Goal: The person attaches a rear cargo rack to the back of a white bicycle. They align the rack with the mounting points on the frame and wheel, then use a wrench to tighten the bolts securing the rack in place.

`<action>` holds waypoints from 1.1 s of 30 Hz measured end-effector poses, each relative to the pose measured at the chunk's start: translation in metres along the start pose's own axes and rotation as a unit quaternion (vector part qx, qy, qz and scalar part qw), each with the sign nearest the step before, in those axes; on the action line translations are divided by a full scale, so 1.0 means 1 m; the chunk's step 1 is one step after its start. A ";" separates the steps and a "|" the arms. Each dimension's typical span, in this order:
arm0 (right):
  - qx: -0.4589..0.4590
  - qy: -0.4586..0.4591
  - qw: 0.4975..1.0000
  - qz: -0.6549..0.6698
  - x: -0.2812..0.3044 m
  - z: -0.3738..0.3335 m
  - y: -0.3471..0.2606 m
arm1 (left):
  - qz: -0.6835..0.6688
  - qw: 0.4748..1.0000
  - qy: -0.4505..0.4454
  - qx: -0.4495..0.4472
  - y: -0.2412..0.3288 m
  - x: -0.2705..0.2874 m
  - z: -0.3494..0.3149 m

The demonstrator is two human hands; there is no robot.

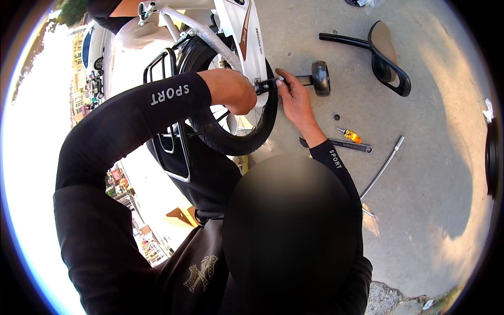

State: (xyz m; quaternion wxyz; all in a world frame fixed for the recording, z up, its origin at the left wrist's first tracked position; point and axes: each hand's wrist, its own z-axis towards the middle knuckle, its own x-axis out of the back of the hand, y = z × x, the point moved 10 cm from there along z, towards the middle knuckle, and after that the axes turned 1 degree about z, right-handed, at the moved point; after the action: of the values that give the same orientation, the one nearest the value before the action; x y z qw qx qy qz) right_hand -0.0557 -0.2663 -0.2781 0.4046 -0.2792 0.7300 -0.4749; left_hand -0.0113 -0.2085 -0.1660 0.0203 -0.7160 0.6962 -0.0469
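A white bicycle frame [254,50] lies tipped in front of me, with its black-tyred wheel [270,113] beneath my hands. A training wheel [321,79] sticks out to the right on a dark bracket [266,85] by the hub. My right hand [296,102] pinches the outer part of this bracket between thumb and forefinger; something small and pale shows at the fingertips. My left hand [236,90] is bent over the hub beside the bracket's inner end. Its fingers are hidden behind the hand. A black rack [184,157] stands out under my left forearm.
On the concrete to the right lie a saddle on its post [383,50], a small black cap [336,117], a yellow-handled screwdriver [353,137], a dark wrench [357,147] and a long metal rod [382,167]. Cardboard [181,216] shows at lower left. A car [94,47] stands far left.
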 end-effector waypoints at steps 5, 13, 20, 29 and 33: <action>0.013 -0.028 0.999 -0.022 -0.011 -0.009 -0.010 | 0.003 1.000 -0.017 -0.021 0.001 -0.009 0.004; 0.152 -0.055 0.971 -0.176 -0.007 -0.009 -0.058 | 0.018 0.999 -0.029 -0.019 0.002 -0.005 0.003; 0.156 -0.125 0.966 -0.163 -0.015 -0.005 -0.061 | 0.019 1.000 -0.023 -0.002 0.001 -0.004 0.002; 0.238 -0.141 0.930 -0.244 -0.022 -0.012 -0.076 | 0.043 0.997 -0.042 -0.044 0.007 -0.009 0.008; 0.269 -0.170 0.905 -0.283 -0.028 -0.007 -0.080 | 0.035 0.997 -0.048 -0.041 0.007 -0.009 0.006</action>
State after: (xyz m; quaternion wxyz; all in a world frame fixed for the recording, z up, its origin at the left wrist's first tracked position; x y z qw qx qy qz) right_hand -0.0454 -0.2723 -0.1940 0.4306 -0.4316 0.3850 -0.6929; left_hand -0.0180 -0.1995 -0.1727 0.0260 -0.6928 0.7204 0.0172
